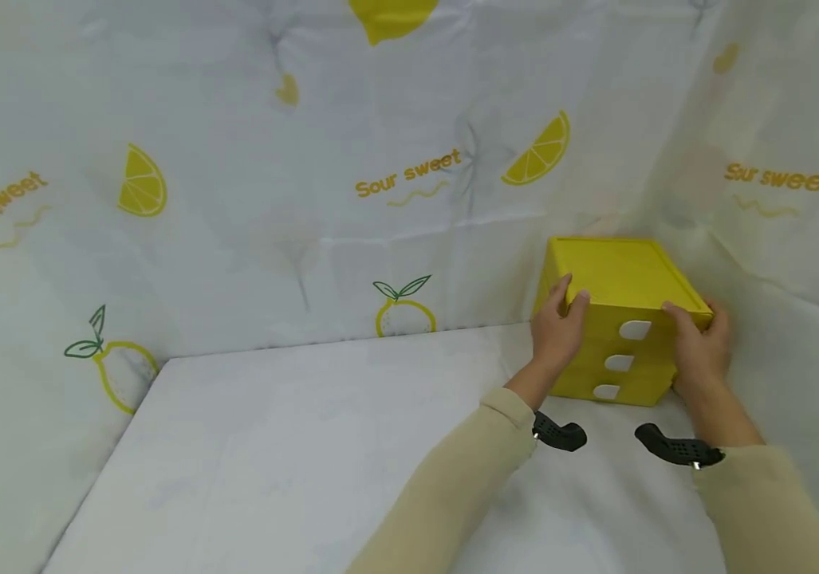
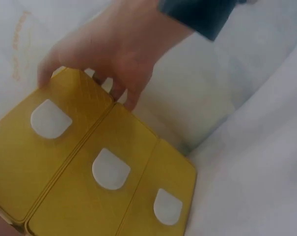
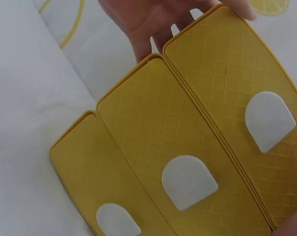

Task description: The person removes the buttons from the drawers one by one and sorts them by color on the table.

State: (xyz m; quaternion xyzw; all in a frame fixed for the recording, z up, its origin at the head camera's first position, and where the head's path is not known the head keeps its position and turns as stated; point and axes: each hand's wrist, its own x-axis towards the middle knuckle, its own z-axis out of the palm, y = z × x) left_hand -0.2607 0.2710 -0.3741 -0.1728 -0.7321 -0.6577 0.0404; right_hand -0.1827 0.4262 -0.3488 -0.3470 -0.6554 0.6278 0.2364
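Observation:
A yellow drawer box (image 1: 620, 275) with three stacked drawers and white rounded tabs stands in the corner at the right of the head view. My left hand (image 1: 556, 333) grips its left side near the top front corner, thumb at the top edge and fingers along the side. On the opposite side my right hand (image 1: 703, 351) holds it the same way, thumb over the top front edge. The left wrist view has the drawer fronts (image 2: 84, 182) close up with the left hand (image 2: 109, 49) above. In the right wrist view all drawers look closed.
A white cloth-covered table (image 1: 273, 446) spreads left of the box. Behind it hangs a white curtain (image 1: 222, 199) with lemon prints and lettering, and another white cloth wall (image 1: 797, 263) rises close on the right. Black straps sit at both wrists.

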